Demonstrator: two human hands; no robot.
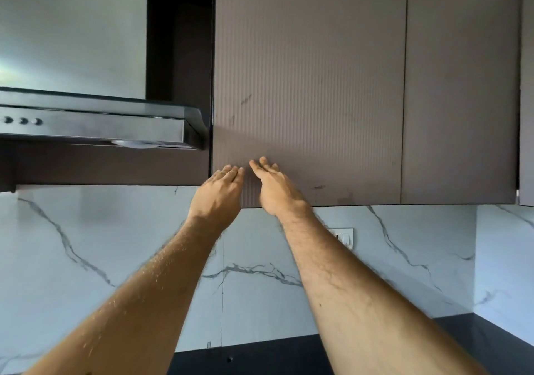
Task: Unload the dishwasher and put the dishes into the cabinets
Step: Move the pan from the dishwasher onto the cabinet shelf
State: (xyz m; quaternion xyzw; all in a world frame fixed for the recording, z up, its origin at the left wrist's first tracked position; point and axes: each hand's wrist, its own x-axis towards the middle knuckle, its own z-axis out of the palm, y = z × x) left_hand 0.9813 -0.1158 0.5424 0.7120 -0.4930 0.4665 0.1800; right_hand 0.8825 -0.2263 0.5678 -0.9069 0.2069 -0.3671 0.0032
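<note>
Brown, finely ribbed laminate covered the closed door of the wall cabinet (309,85) that filled the upper middle of the head view, and both bare hands were raised against its lower left corner. The left hand (219,194) lay with its fingers (232,171) straight and close together, their tips on the ribbed face near the door's left edge, holding nothing. The right hand (274,187) sat just beside it, its fingers (264,163) likewise extended and flat on the same door, a narrow strip of ribbed surface showing between the two hands; it too held nothing. Both forearms rose from the bottom of the view toward the door. A second, smoother brown cabinet door (459,91) adjoined the ribbed one on the right, also closed. To the left a black and steel range hood (95,123) with three round knobs projected from the wall, its end close to the cabinet's side. Behind the arms ran a white marble-patterned backsplash (404,259) with grey veins, carrying a white switch plate (345,237) just right of the right forearm. A dark counter (260,357) showed at the bottom, between the arms. No dishes or dishwasher were in view.
</note>
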